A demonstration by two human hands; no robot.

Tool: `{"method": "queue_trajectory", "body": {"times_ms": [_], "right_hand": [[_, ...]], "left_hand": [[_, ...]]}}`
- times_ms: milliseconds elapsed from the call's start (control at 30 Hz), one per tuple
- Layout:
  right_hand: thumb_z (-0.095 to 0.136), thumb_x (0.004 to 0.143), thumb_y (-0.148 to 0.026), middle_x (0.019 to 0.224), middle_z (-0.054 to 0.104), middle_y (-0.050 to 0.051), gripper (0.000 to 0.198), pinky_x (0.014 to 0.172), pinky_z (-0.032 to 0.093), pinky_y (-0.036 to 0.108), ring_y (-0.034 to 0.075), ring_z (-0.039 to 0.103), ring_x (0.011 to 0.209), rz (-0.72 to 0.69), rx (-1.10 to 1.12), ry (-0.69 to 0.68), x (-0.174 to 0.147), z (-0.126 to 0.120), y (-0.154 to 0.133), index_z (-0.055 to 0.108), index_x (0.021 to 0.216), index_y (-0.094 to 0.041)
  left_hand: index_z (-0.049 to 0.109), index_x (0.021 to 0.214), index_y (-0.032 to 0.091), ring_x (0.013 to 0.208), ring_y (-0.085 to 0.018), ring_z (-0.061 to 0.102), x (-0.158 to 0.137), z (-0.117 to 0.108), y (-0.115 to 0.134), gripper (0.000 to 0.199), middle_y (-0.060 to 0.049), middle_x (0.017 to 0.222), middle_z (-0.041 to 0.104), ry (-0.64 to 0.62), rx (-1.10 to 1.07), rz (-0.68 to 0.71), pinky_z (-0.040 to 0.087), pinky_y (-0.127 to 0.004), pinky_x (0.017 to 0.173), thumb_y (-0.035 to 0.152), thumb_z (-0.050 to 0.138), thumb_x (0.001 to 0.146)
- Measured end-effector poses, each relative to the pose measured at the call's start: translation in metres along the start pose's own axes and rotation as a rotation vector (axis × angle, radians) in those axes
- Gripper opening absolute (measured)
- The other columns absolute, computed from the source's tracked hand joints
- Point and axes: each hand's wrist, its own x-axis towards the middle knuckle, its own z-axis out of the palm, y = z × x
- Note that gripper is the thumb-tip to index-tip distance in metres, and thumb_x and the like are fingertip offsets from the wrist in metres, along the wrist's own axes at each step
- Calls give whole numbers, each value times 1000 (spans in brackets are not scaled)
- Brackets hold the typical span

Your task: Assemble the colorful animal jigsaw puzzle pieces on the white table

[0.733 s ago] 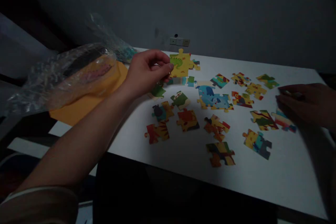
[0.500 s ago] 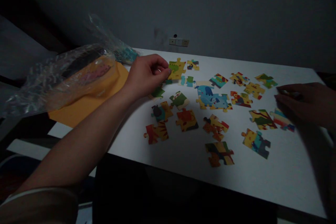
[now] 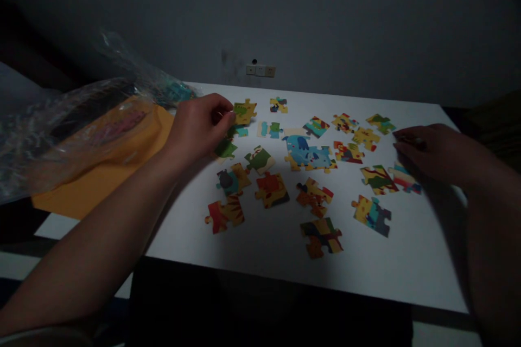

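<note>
Yellow-green puzzle piece [image 3: 245, 110], knobbed, flat

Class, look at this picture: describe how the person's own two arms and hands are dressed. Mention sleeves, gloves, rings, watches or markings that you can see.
The left hand and right hand are bare, with no gloves. Both forearms are uncovered. At the bottom left corner a pale sleeve edge shows, pushed up the left arm. No watch or markings are visible; the light is too dim to tell about rings.

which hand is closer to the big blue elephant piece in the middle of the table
Left, though not by much. The left hand sits to the left of the blue elephant piece, pinching a yellow piece; the right hand rests farther off at the table's right side.
</note>
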Motion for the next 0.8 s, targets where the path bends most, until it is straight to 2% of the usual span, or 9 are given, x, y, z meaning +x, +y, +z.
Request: {"method": "queue_trajectory", "body": {"times_ms": [167, 267, 367, 500, 567, 667, 800], "right_hand": [[56, 107, -50, 128, 81, 20, 49, 85, 60, 44, 33, 78, 98, 66, 31, -14, -5, -10, -16, 79, 134, -17], [59, 107, -47, 125, 82, 20, 44, 83, 59, 44, 32, 78, 96, 56, 67, -14, -9, -14, -22, 80, 132, -17], [60, 107, -44, 124, 81, 20, 42, 82, 58, 42, 30, 77, 93, 47, 66, -13, -11, -15, -23, 79, 132, -16], [58, 109, -47, 127, 77, 22, 47, 89, 57, 44, 32, 74, 100, -6, 43, 21, -11, -10, -17, 78, 136, -14], [57, 109, -47, 129, 74, 25, 49, 96, 56, 46, 34, 71, 107, -28, 19, 39, -10, -8, -15, 77, 139, -13], [55, 109, -47, 126, 72, 25, 53, 101, 55, 47, 34, 70, 106, -26, 17, 34, -11, -5, -14, 76, 143, -12], [56, 107, -45, 127, 71, 25, 52, 103, 55, 48, 35, 69, 109, -34, 52, 53, -12, -4, -15, 77, 143, -13]], "left_hand": [[84, 113, 20, 83, -22, 74, -3, -5, 13, 25, -5, 95, 83, -92, 101, -93, 54, -36, 79, 36, 72, 99], [84, 114, 19, 86, -23, 75, -4, -7, 19, 27, -5, 96, 83, -125, 114, -116, 53, -36, 81, 39, 73, 99], [83, 115, 18, 94, -24, 73, -2, -9, 20, 26, -5, 105, 83, -111, 163, -174, 51, -38, 90, 36, 72, 101], [78, 116, 16, 96, -21, 66, 4, -5, 2, 22, -4, 112, 80, -83, 156, -282, 48, -35, 96, 31, 71, 102], [76, 113, 16, 94, -19, 64, 8, 2, -13, 18, -2, 107, 77, -72, 93, -324, 48, -33, 92, 28, 71, 100], [73, 99, 17, 86, -19, 62, 11, 16, -33, 9, -1, 92, 71, -3, -96, -453, 47, -33, 83, 23, 74, 92], [69, 95, 19, 78, -17, 60, 12, 30, -40, 9, -1, 87, 68, 16, -270, -499, 45, -32, 76, 25, 73, 89]]}}
